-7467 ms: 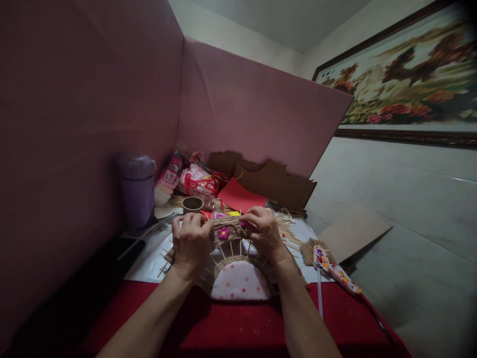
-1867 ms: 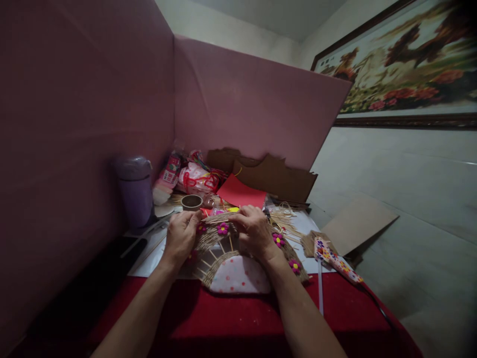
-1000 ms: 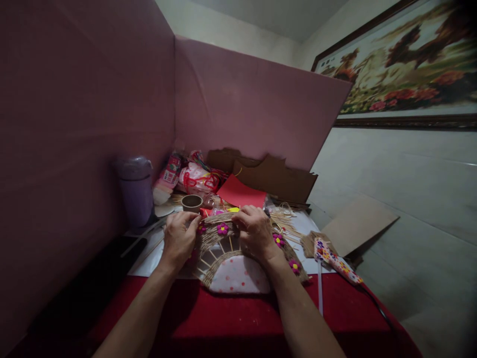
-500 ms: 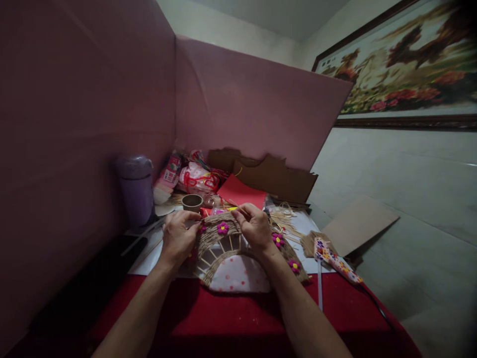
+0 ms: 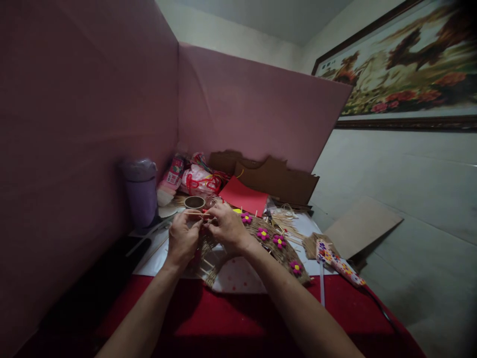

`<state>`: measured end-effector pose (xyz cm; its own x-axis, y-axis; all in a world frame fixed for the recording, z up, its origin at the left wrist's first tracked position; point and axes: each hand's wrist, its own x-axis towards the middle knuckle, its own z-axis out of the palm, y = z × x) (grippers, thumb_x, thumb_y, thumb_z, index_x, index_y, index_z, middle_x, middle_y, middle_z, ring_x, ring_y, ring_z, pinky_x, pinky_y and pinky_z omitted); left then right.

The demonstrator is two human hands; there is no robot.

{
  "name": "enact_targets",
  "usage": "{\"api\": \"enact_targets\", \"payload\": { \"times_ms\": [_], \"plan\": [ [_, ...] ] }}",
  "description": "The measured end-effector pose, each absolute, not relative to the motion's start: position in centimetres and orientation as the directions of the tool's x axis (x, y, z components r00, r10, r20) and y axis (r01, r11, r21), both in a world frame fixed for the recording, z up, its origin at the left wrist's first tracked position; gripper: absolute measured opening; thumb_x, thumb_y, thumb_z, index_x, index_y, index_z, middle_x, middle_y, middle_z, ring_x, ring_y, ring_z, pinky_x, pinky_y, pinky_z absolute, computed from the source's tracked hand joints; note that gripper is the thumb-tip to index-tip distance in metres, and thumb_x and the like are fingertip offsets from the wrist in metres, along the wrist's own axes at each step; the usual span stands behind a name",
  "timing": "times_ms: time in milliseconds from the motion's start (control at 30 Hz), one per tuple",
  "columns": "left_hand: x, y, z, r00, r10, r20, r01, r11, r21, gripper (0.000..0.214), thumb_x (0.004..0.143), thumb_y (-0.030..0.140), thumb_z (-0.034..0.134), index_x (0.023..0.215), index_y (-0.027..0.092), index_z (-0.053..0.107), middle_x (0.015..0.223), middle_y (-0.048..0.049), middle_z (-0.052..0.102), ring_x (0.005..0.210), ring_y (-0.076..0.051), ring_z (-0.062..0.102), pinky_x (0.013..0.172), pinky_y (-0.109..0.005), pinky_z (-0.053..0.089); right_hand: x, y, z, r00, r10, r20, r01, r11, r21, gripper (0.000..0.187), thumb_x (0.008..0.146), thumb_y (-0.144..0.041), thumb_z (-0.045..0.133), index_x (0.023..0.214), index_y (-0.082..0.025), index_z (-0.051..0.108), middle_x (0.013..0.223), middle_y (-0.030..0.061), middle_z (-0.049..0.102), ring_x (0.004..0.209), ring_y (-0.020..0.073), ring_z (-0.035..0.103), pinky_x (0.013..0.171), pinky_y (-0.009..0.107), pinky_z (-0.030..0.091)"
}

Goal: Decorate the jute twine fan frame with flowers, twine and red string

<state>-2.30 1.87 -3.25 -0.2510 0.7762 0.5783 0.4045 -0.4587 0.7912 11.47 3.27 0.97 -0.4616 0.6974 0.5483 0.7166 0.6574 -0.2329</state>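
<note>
An arched woven twine piece (image 5: pixel 257 229) with bamboo ribs, magenta felt flowers (image 5: pixel 263 233) and a white dotted fabric centre (image 5: pixel 238 276) lies before me. My left hand (image 5: pixel 184 236) is closed at its upper left edge, fingers pinched on the weave. Right beside it, my right hand (image 5: pixel 225 226) is closed on a thin wooden stick (image 5: pixel 197 214), which lies level across the tops of the left fingers. The hands nearly touch and hide the upper left of the arch. What sits between the fingertips is hard to make out.
Behind the hands are a roll of tape (image 5: pixel 194 202), red card (image 5: pixel 244 193) and torn cardboard (image 5: pixel 276 174). A purple tumbler (image 5: pixel 140 194) stands left. On the right lie loose sticks (image 5: pixel 285 223) and a flower-patterned glue gun (image 5: pixel 339 261) with its cord.
My right hand has moved left along the arch with the stick, from its top to beside my left hand. More flowers on the right show now. My left hand stays near the same edge.
</note>
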Motion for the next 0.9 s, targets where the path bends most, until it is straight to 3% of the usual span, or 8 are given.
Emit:
{"api": "enact_targets", "payload": {
  "times_ms": [100, 200, 333, 600, 900],
  "plan": [
    [-2.3, 1.7, -3.1, -0.240, 0.756, 0.610, 0.373, -0.508, 0.776, 0.016, 0.076, 0.023, 0.057, 0.090, 0.019, 0.065, 0.092, -0.0049, 0.067, 0.088, -0.020, 0.061, 0.082, -0.033, 0.045, 11.4, 3.4, 0.8, -0.456, 0.696, 0.554, 0.722, 0.654, -0.226, 0.004, 0.079, -0.018, 0.061, 0.081, -0.018, 0.064, 0.087, 0.0042, 0.060, 0.086, 0.0191, 0.051, 0.072, 0.029, 0.039],
    [-2.3, 1.4, -2.9, -0.252, 0.704, 0.664, 0.496, -0.495, 0.713, 0.014, 0.077, 0.021, 0.056, 0.085, 0.020, 0.067, 0.090, -0.0053, 0.067, 0.092, -0.022, 0.058, 0.085, -0.036, 0.043, 11.5, 3.6, 0.4, -0.415, 0.720, 0.556, 0.716, 0.636, -0.289, 0.004, 0.080, -0.018, 0.060, 0.077, -0.018, 0.063, 0.083, 0.0031, 0.060, 0.083, 0.0180, 0.051, 0.072, 0.029, 0.039],
    [-2.2, 1.4, -2.8, -0.193, 0.742, 0.642, 0.643, -0.399, 0.654, 0.012, 0.073, 0.023, 0.060, 0.082, 0.022, 0.068, 0.088, -0.0045, 0.068, 0.095, -0.025, 0.054, 0.087, -0.039, 0.041, 11.8, 3.8, 0.1, -0.380, 0.731, 0.567, 0.704, 0.626, -0.336, 0.005, 0.080, -0.015, 0.060, 0.077, -0.018, 0.062, 0.082, 0.0027, 0.060, 0.084, 0.0174, 0.052, 0.075, 0.029, 0.039],
    [-2.1, 1.6, -3.0, -0.124, 0.855, 0.503, 0.655, -0.311, 0.689, 0.022, 0.075, 0.024, 0.055, 0.092, 0.023, 0.069, 0.091, -0.0045, 0.070, 0.095, -0.025, 0.057, 0.086, -0.038, 0.042, 12.2, 3.9, 0.6, -0.476, 0.699, 0.534, 0.738, 0.648, -0.190, 0.010, 0.080, -0.015, 0.055, 0.077, -0.019, 0.063, 0.088, 0.0050, 0.061, 0.084, 0.0189, 0.049, 0.074, 0.030, 0.036],
    [-2.2, 1.6, -2.9, -0.166, 0.874, 0.456, 0.548, -0.303, 0.780, 0.025, 0.073, 0.018, 0.056, 0.096, 0.021, 0.064, 0.086, -0.0041, 0.071, 0.089, -0.023, 0.061, 0.082, -0.036, 0.043, 12.2, 3.8, 1.3, -0.563, 0.658, 0.500, 0.714, 0.692, -0.107, 0.013, 0.078, -0.016, 0.055, 0.083, -0.020, 0.067, 0.086, 0.0038, 0.060, 0.085, 0.0190, 0.047, 0.073, 0.030, 0.034]
  ]
}}
